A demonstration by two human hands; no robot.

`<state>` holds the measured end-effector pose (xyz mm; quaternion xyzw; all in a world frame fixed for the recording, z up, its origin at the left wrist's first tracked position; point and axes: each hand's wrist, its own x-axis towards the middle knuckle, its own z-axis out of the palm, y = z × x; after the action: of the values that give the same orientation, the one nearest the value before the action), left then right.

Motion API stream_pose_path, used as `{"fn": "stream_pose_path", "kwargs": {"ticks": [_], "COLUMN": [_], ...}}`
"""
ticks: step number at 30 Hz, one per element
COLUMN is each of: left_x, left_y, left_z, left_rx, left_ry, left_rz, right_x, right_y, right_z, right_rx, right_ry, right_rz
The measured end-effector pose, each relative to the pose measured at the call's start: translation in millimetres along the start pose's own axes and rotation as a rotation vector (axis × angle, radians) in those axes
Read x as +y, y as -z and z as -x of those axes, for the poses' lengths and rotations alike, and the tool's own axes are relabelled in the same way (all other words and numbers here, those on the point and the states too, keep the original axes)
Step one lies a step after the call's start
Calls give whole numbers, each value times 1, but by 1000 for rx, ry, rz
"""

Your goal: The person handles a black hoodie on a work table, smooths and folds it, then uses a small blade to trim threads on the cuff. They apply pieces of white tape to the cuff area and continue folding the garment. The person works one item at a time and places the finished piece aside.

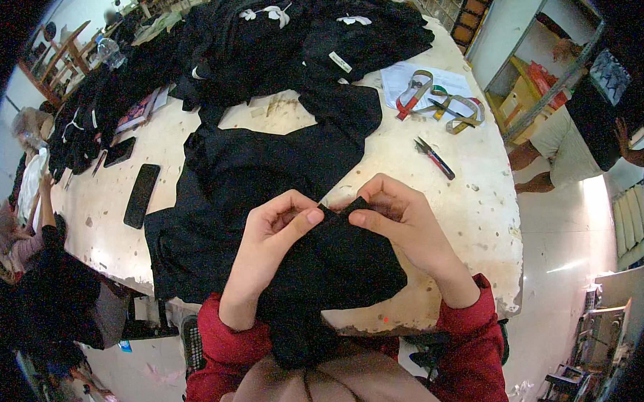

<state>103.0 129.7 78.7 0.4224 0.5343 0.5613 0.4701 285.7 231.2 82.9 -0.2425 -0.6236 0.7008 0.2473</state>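
A black cloth (263, 160) is spread on the pale, worn desk (474, 230), from its near edge back toward the middle. The left hand (274, 228) and the right hand (403, 222) each have thumb and fingers closed, pinching a small edge of it just above the near edge; the two pinches sit close together. The cloth is matt and plain, lightly wrinkled, with a folded bit standing up between the hands. Its far end meets a pile of dark fabric (240, 54) along the far edge, where a narrow white label (340, 62) bears marks too small to read. Toward the right edge lie a pair of snips (436, 160) and, farther back, looped measuring tape (406, 112) on printed paper (394, 77), its text likewise illegible. Toward the left edge rest a dark phone (142, 196), a second dark flat object (120, 151) and a colourful printed booklet (137, 112).
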Motion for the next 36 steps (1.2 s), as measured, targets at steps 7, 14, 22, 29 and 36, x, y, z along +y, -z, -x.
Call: {"fn": "stream_pose_path", "kwargs": {"ticks": [7,14,22,29,36], "left_x": [-20,-15,-4,-2,-1], "left_y": [-19,11,37,32,31], "left_z": [-13,-27,10,20,5], "left_rx": [56,-139,17,48,91], "left_ry": [-241,-581,-66,-56,-76], "left_rz": [47,-667,-43,20,-419], "right_x": [6,-20,-29,-28,-20], "right_y": [-3,7,24,22,29], "right_z": [-1,2,8,8,-3], "right_rx": [-2,154,257,251,274], "right_ry": [93,93,182,162,91], "right_rz": [-48,-375,-279,-269,410]}}
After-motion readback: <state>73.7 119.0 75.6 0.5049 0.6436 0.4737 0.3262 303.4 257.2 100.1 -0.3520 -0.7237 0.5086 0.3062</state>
